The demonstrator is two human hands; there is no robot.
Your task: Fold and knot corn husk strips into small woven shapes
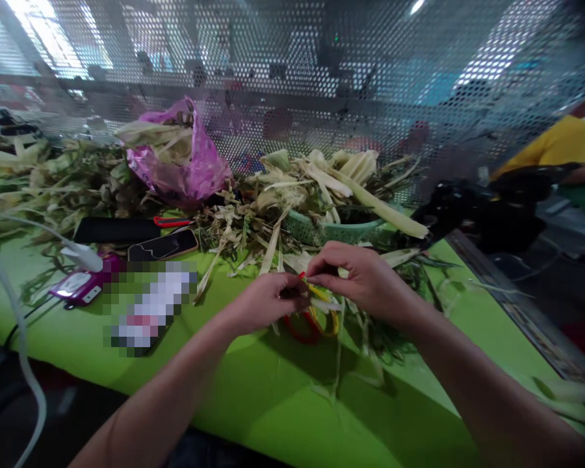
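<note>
In front of me my left hand [280, 299] is closed in a pinch on a pale strip of corn husk [330, 305], which sticks out to the right of the fingers. My right hand [348, 273] meets it from the right, thumb and forefinger pinched on what looks like a thin part of the husk; the fingers hide most of it. Just below and behind the hands are scissor-like loop handles, a red loop [301, 330] and a yellow loop [330, 323], partly covered. Shredded husk strips [370, 338] lie under my right hand.
A green basket [341, 232] heaped with dry corn husks [322, 175] stands behind the hands. Left of it are a pink plastic bag [199, 169], phones [163, 246], a purple power strip [85, 283] and a white cable [22, 338]. A perforated metal screen [283, 78] rises behind; a person's yellow sleeve [560, 143] shows at right.
</note>
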